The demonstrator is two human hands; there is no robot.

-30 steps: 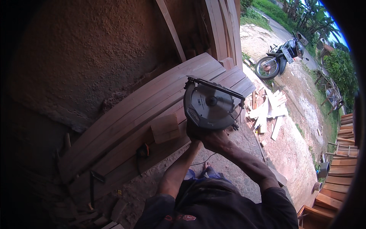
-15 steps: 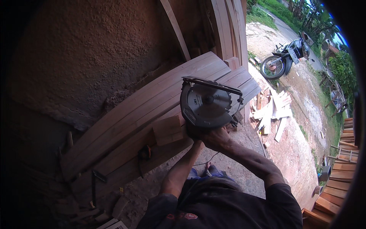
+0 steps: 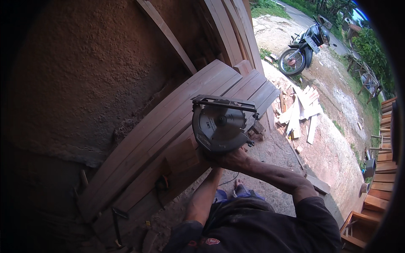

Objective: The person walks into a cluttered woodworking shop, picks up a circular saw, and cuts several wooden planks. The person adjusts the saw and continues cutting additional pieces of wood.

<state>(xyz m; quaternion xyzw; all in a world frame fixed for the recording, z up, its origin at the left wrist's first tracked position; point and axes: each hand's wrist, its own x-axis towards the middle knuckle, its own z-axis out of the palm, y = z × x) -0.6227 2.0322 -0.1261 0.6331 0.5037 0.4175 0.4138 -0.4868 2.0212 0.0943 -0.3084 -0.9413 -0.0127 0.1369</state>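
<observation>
A circular saw (image 3: 222,125) is raised in front of me, turned so that its toothed round blade and flat base plate face up toward me. My right hand (image 3: 233,160) is closed around its body from below. Beside it, my left hand (image 3: 213,164) meets the same underside, mostly hidden by the saw and in shadow; its fingers do not show. Just left of the saw, a short wooden block (image 3: 182,157) sits on long planks (image 3: 168,122) laid side by side.
A dark square (image 3: 117,225) and a small black-and-orange tool (image 3: 162,182) lie at the planks' near left. A rough wall (image 3: 76,92) rises at left; tall boards (image 3: 230,36) lean at the back. Offcuts (image 3: 300,110) and a parked motorcycle (image 3: 301,52) are at right.
The view has shifted, so the planks and motorcycle sit differently in it. Both arms still hold the saw up, with its blade facing me.
</observation>
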